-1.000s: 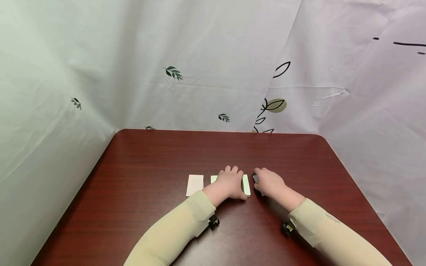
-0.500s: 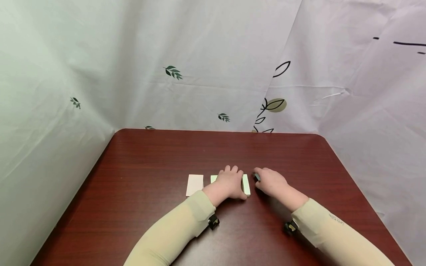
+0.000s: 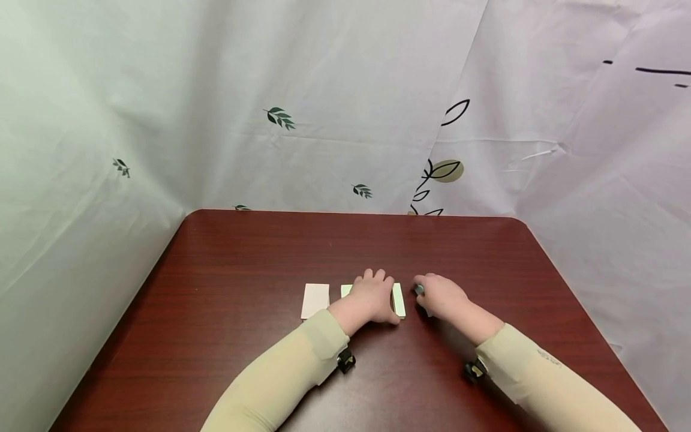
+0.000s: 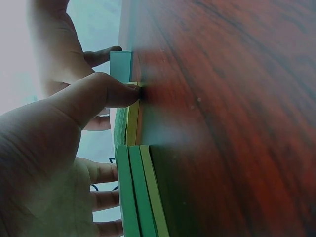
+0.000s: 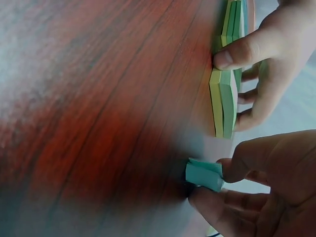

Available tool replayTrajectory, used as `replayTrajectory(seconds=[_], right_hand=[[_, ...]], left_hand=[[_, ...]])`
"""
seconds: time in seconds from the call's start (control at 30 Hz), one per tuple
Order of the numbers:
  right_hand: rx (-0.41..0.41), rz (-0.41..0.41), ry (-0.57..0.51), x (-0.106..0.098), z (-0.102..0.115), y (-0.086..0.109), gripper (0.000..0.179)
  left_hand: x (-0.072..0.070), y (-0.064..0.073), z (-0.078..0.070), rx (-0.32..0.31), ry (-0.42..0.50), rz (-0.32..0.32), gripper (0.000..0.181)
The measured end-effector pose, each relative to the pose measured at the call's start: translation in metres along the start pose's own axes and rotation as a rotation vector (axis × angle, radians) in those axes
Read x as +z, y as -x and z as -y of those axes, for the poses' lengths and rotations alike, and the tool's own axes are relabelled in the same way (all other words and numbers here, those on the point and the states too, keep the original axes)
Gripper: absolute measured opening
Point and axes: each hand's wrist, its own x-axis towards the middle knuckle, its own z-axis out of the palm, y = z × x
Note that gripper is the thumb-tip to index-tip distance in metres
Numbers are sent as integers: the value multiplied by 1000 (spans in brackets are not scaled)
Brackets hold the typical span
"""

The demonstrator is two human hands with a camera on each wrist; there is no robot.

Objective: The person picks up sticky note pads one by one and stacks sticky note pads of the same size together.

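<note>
My left hand [image 3: 371, 298] spans the green sticky note pads in the middle of the table, palm down. Its thumb and index finger grip a narrow pale green pad [image 3: 398, 300] by its near and far ends. In the right wrist view this narrow pad [image 5: 222, 103] shows a yellow layer under green. Wider green and yellow pads [image 4: 143, 192] lie beside it, mostly hidden under the hand in the head view. My right hand [image 3: 439, 296], just to the right, pinches a small teal sticky note pad [image 5: 203, 174] between thumb and fingers, close over the table.
A pale pink pad [image 3: 315, 301] lies to the left of the left hand. The dark red wooden table [image 3: 259, 252] has rounded far corners. White cloth [image 3: 335, 90] with leaf prints hangs behind and at both sides.
My right hand has shifted slightly to the right, and the teal pad has turned a little in its fingers. The left hand and the green pads stay in place.
</note>
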Motion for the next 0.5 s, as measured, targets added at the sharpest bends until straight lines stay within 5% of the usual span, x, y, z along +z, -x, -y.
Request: replayTrajectory(seconds=[0.5], right_hand=[[29,4,-153,7,-12,-5,22]], left_hand=[[-1,2,1,2,-1,3,80]])
